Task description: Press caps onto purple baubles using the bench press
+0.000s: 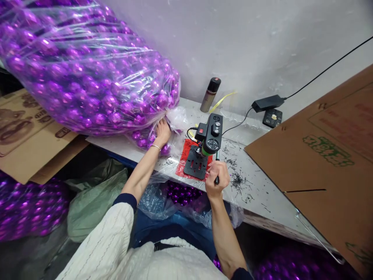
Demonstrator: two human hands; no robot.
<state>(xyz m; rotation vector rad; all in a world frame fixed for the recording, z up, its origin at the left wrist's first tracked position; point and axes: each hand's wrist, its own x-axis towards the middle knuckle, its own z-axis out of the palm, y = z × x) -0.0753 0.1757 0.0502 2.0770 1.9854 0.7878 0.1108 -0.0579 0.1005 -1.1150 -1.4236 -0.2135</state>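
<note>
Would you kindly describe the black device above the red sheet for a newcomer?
On the white table, the red sheet lies beside the person's right hand. Above it and its dark base plate sits the black device, distinguished from the plain black adapter by two round grilles and a green band.

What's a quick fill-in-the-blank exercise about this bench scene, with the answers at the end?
1. The large clear bag holds shiny balls coloured ____.
2. The left hand touches the bag, and its wrist wears a ____.
3. The right hand grips a handle beside the black device, which stands over a sheet coloured ____.
4. The can near the wall has a cap coloured ____.

Missing words: purple; bracelet; red; black.
</note>
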